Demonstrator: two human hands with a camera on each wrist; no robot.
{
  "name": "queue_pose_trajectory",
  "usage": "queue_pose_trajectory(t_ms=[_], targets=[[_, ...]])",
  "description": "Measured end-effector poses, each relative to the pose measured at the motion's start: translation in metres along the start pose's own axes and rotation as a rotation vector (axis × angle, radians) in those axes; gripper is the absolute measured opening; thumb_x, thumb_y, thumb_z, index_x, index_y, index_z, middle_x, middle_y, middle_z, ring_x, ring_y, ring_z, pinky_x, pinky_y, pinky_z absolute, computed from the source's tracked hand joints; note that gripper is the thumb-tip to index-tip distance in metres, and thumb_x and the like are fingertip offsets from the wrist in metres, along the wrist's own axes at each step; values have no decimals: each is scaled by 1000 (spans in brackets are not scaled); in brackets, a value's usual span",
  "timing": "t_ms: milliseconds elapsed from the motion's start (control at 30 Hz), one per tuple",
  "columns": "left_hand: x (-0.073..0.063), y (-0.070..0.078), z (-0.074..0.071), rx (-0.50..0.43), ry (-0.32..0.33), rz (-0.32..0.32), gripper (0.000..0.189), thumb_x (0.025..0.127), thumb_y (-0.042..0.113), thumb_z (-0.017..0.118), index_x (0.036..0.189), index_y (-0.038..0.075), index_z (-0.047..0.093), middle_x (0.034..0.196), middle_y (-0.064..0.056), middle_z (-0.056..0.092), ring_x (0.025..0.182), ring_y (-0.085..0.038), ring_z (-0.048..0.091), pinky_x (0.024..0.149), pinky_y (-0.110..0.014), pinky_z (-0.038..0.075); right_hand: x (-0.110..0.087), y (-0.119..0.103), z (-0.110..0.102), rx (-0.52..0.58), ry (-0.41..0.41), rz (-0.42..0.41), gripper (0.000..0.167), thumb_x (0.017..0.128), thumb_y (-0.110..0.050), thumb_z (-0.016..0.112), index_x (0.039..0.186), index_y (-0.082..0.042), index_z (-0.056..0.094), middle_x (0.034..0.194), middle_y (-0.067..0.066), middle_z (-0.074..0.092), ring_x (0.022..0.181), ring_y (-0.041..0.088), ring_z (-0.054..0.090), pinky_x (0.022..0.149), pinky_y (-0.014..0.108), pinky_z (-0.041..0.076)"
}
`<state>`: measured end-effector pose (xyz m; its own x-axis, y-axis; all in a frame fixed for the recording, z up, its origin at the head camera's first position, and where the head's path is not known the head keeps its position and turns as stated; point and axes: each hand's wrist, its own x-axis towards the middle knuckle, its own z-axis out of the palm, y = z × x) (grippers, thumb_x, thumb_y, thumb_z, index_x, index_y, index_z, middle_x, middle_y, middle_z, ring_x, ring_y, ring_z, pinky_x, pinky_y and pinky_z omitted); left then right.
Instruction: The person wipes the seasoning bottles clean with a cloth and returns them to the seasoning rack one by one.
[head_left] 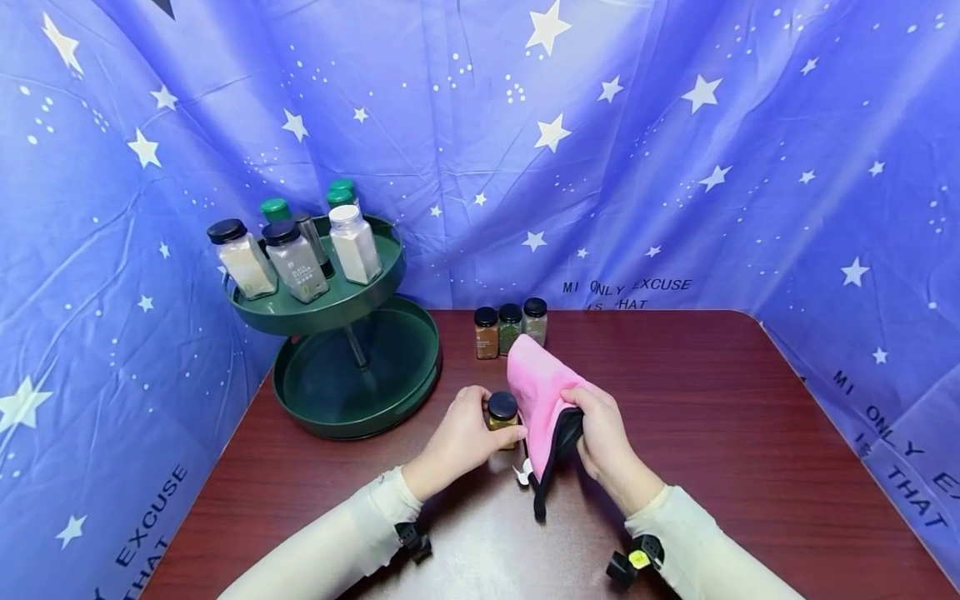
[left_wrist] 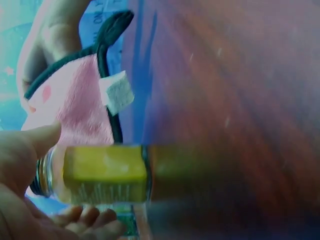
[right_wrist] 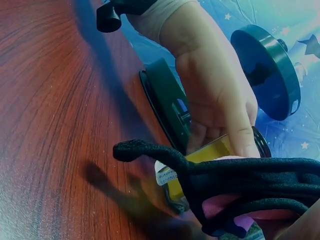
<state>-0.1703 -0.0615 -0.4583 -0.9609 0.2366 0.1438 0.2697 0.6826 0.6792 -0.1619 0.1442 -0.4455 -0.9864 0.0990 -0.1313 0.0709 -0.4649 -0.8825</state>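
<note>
A spice jar [head_left: 502, 407] with a black lid and yellow contents stands upright on the table. My left hand [head_left: 459, 435] holds it, thumb on the near side and fingers round the back. The left wrist view shows the yellow jar [left_wrist: 106, 167] between thumb and fingers. My right hand [head_left: 606, 442] grips a pink cloth [head_left: 542, 383] with black edging by its right side. A white tag [left_wrist: 118, 93] hangs from the cloth's edge. The cloth is right beside the jar, and its black trim [right_wrist: 240, 172] covers part of the jar in the right wrist view.
Three black-lidded spice jars [head_left: 510, 329] stand behind the cloth at the table's back edge. At the left is a green two-tier turntable [head_left: 360, 425], its upper tier [head_left: 330, 312] bearing several seasoning bottles. A blue starred curtain [head_left: 465, 125] surrounds the dark red table [head_left: 697, 392].
</note>
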Motion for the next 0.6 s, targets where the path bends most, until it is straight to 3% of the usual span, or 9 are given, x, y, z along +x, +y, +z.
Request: queue_pose_trajectory(t_ms=[100, 233, 600], targets=[[-2, 2, 4, 2, 25, -57, 66, 75, 58, 85, 104, 7, 56, 99, -5, 56, 88, -17, 59, 80, -33, 52, 0, 1, -1, -5, -1, -5, 25, 92, 6, 48, 77, -9, 62, 73, -2, 61, 69, 9, 62, 66, 23, 54], [-2, 4, 6, -3, 52, -80, 64, 75, 55, 86, 101, 7, 54, 97, -5, 55, 86, -18, 58, 80, -33, 52, -1, 0, -1, -9, -3, -10, 25, 91, 6, 49, 77, -10, 63, 73, -2, 61, 70, 9, 61, 67, 23, 54], [-1, 4, 2, -35, 43, -37, 51, 76, 34, 87, 107, 4, 61, 97, -6, 63, 93, -23, 62, 84, -39, 52, -1, -2, -7, 27, -9, -27, 28, 92, 8, 47, 74, -8, 61, 70, -2, 60, 66, 9, 60, 63, 23, 53]])
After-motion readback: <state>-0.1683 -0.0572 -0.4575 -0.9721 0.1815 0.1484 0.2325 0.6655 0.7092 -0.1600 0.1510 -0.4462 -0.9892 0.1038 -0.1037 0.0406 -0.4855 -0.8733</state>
